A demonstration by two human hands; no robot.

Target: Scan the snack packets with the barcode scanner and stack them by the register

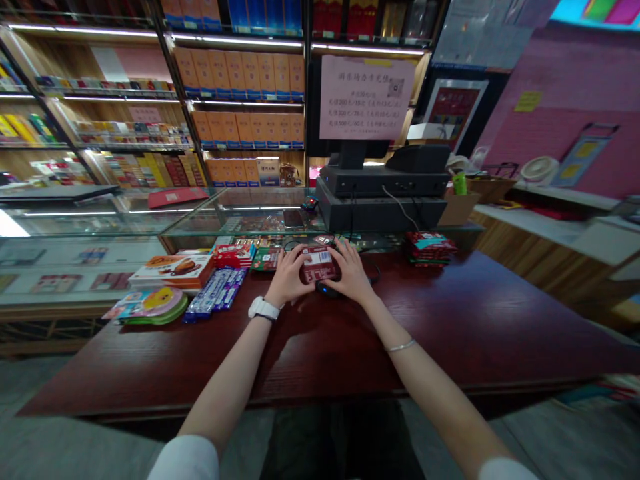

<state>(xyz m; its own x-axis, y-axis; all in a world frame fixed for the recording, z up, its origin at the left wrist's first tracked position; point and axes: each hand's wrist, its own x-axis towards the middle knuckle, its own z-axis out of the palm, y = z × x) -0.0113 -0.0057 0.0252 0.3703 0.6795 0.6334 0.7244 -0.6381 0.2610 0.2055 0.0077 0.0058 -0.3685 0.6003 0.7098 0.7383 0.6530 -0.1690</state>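
Note:
Between my two hands is a dark red snack packet [320,265] with a white label and a barcode. My left hand [290,272], a white watch on its wrist, closes its thumb and fingers on the packet's left side. From the right, my right hand [351,272] grips the opposite side; a thin bangle circles that forearm. Just below the packet, a black device with a blue light [327,289], perhaps a mouse, is partly hidden by my right thumb. A green packet [265,259] lies left of my left hand.
Purple-blue wrapped bars [216,292], an orange-white box [173,270] and round-edged colourful packs [150,305] sit left on the dark wooden table [330,360]. Red packets [429,248] are stacked at right. Behind stand a glass counter [240,203] and a register with a monitor [383,200].

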